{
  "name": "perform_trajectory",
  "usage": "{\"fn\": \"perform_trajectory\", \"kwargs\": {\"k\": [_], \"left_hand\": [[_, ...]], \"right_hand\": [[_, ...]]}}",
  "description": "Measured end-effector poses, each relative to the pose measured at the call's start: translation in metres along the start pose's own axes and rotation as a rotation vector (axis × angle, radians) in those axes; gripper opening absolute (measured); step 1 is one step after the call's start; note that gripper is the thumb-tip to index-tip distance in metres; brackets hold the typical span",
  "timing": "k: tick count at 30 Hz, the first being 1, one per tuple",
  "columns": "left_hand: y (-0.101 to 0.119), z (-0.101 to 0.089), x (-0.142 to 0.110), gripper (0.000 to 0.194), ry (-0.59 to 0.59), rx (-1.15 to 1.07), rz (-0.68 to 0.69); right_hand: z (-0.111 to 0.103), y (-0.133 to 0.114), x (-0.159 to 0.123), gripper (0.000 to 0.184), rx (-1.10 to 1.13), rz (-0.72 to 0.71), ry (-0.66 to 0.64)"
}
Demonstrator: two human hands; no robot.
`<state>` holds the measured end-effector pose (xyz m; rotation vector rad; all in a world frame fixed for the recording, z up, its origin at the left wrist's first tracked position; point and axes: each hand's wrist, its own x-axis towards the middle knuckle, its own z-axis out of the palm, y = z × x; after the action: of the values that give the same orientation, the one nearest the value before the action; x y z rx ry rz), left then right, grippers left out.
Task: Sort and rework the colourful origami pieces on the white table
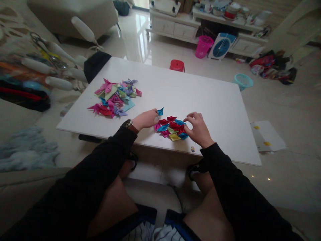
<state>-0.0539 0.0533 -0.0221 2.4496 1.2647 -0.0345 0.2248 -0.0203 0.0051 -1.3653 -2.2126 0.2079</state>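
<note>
Head view: our left hand pinches a blue folded-paper piece just off the far-left corner of the small paper cluster. Cluster lies between our hands, long axis left to right. Our right hand is at its right end, fingers spread from thumb; can't tell if it grips anything.

2 arms extended, left fingers pinched

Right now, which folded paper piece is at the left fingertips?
The lone blue piece by the left hand, set apart from the mixed-colour cluster, off its far-left side.
</note>
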Motion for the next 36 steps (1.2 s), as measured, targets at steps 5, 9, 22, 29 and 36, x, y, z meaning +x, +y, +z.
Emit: {"fn": "perform_trajectory", "kwargs": {"k": [5,9,22,29,36], "left_hand": [[0.002,0.006,0.007,0.039,-0.005,-0.026,-0.024],[0.003,0.015,0.016,0.039,-0.024,-0.025,-0.006],[0.011,0.022,0.023,0.029,-0.035,-0.079,0.046],[0.005,0.022,0.024,0.034,0.011,-0.104,0.049],[-0.007,0.017,0.014,0.054,0.085,-0.11,-0.124]], "right_hand": [[0.0,0.0,-0.001,0.011,0.005,-0.01,-0.031],[0.0,0.0,-0.002,0.011,0.011,-0.012,-0.04],[-0.005,-0.001,-0.004,0.012,0.009,-0.011,-0.069],[-0.005,0.0,-0.004,0.011,-0.003,-0.019,-0.085],[-0.003,-0.001,-0.003,0.011,-0.002,-0.017,-0.097]]}}
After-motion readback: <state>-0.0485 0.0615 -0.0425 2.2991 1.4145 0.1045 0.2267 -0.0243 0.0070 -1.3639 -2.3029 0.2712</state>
